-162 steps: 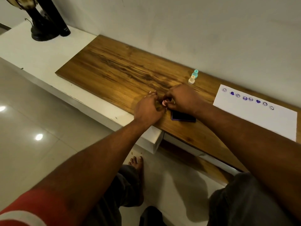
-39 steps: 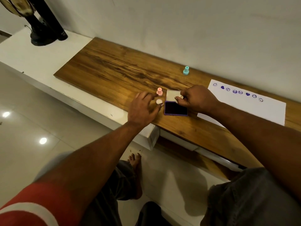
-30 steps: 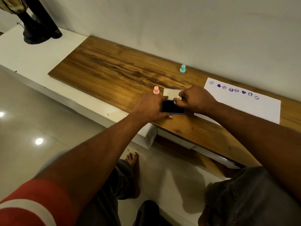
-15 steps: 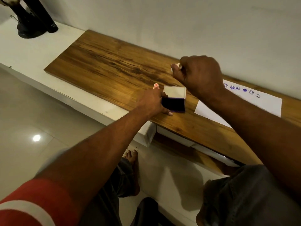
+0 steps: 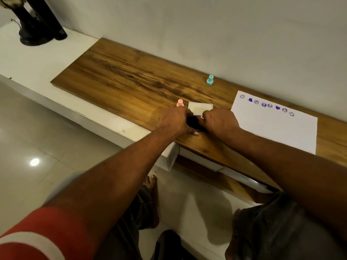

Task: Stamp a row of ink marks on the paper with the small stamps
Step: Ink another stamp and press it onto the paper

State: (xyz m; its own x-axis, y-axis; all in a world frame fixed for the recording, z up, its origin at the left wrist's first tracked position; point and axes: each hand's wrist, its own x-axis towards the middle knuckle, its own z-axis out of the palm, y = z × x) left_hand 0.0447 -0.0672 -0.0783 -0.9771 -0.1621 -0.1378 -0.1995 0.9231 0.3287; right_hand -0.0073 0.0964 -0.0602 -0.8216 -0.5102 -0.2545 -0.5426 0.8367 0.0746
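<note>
Steadying the ink pad (image 5: 193,121) at the wooden top's front edge, our left hand (image 5: 175,120) lies flat against it; right hand (image 5: 219,121) pinches a cream stamp (image 5: 202,116) onto it; paper (image 5: 277,126) lies right

There is only 1 camera, worn on the person's head. It looks forward and down, from above and close behind both arms. It sees the wooden shelf (image 5: 120,76), the wall (image 5: 225,30) behind it, and the floor (image 5: 28,143) below.
</note>
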